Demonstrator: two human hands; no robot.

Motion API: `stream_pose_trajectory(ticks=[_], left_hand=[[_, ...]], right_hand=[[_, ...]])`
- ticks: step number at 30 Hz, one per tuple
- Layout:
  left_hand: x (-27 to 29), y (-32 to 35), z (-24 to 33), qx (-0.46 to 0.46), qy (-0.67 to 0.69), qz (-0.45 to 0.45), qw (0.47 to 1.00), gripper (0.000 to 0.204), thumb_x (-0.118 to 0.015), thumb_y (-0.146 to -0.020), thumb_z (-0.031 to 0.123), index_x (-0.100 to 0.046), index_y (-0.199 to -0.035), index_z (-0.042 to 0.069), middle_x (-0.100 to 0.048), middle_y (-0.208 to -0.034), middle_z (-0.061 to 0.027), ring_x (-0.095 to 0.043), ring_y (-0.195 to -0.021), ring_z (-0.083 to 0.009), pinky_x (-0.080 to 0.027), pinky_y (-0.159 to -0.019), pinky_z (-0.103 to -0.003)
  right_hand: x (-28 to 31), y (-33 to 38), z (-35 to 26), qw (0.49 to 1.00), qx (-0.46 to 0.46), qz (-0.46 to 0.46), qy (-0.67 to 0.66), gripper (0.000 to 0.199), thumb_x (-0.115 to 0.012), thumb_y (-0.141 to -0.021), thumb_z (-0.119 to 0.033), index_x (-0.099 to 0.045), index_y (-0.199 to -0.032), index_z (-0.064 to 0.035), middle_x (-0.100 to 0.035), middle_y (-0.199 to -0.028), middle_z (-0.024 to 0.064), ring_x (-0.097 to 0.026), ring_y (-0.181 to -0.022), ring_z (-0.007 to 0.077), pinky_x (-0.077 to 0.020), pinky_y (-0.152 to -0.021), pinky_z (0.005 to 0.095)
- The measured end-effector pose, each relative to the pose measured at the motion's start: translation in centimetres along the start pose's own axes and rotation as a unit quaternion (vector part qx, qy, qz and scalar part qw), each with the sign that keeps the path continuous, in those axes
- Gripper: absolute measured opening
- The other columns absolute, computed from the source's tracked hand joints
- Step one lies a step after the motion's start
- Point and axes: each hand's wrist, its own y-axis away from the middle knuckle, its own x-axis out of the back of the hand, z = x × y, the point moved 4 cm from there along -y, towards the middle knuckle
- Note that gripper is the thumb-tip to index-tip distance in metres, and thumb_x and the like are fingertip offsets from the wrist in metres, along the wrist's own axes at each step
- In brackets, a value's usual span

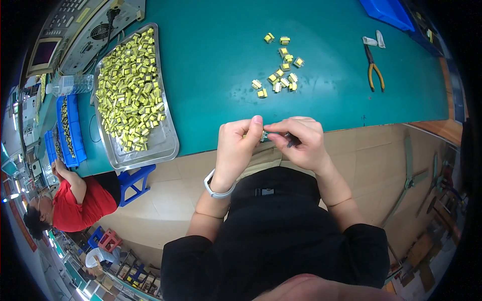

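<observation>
At the near edge of the green bench, my left hand is closed around a small yellow transformer, its thumb pointing up. Most of that part is hidden by the fingers; a bit of yellow and metal pins shows. My right hand is closed too, its fingertips pinched close to the pins. A slim dark tool sits in its curled fingers; its kind cannot be made out. Beyond my hands lies a loose group of several yellow transformers with pins.
A metal tray heaped with yellow transformers stands on the left. Pliers with orange handles and white finger covers lie at right, below a blue bin. A person in red sits at far left near blue bins.
</observation>
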Motion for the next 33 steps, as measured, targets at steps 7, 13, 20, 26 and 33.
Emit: stream_pose_trajectory(ticks=[7, 13, 20, 26, 33], left_hand=[[0.02, 0.06, 0.15, -0.010, -0.017, 0.009, 1.000, 0.048, -0.056, -0.099, 0.027, -0.054, -0.061, -0.001, -0.041, -0.048, -0.0010, -0.034, -0.049, -0.0068, -0.029, -0.046, -0.029], [0.05, -0.05, 0.22, -0.010, -0.018, 0.001, 1.000, 0.047, -0.057, -0.099, 0.027, -0.053, -0.061, -0.001, -0.040, -0.049, -0.0008, -0.033, -0.050, -0.0070, -0.028, -0.046, -0.029], [0.03, -0.02, 0.10, -0.003, -0.007, -0.010, 1.000, 0.050, -0.054, -0.100, 0.030, -0.052, -0.060, 0.001, -0.045, -0.048, -0.0004, -0.038, -0.048, -0.0065, -0.031, -0.046, -0.028], [0.05, -0.01, 0.07, -0.002, -0.013, 0.007, 1.000, 0.049, -0.054, -0.100, 0.030, -0.053, -0.060, 0.000, -0.045, -0.049, -0.0009, -0.039, -0.049, -0.0068, -0.032, -0.047, -0.029], [0.04, -0.02, 0.33, -0.028, -0.027, 0.050, 0.998, 0.044, -0.055, -0.099, 0.027, -0.056, -0.066, -0.002, -0.040, -0.051, -0.0045, -0.034, -0.051, -0.0088, -0.029, -0.047, -0.031]], right_hand=[[0.03, -0.11, -0.17, 1.000, -0.004, -0.002, 0.001, 0.014, -0.075, -0.076, 0.000, -0.070, -0.089, -0.0028, -0.068, -0.070, 0.0062, -0.063, -0.055, 0.0177, -0.0467, -0.051, 0.0289], [-0.10, -0.10, -0.22, 1.000, 0.006, 0.007, 0.014, 0.014, -0.073, -0.075, 0.003, -0.070, -0.087, -0.0026, -0.066, -0.067, 0.0065, -0.062, -0.054, 0.0179, -0.0460, -0.050, 0.0295], [-0.18, -0.02, -0.17, 1.000, 0.003, 0.017, 0.008, 0.015, -0.071, -0.075, 0.005, -0.070, -0.088, -0.0023, -0.065, -0.066, 0.0061, -0.061, -0.052, 0.0178, -0.0456, -0.050, 0.0291], [-0.16, -0.16, -0.31, 1.000, -0.008, 0.014, 0.011, 0.015, -0.072, -0.075, 0.004, -0.070, -0.088, -0.0028, -0.063, -0.064, 0.0057, -0.059, -0.051, 0.0178, -0.0447, -0.050, 0.0295], [-0.36, -0.37, -0.49, 0.999, 0.000, 0.020, 0.031, 0.017, -0.073, -0.076, 0.003, -0.069, -0.092, -0.0032, -0.063, -0.066, 0.0065, -0.058, -0.050, 0.0185, -0.0444, -0.050, 0.0298]])
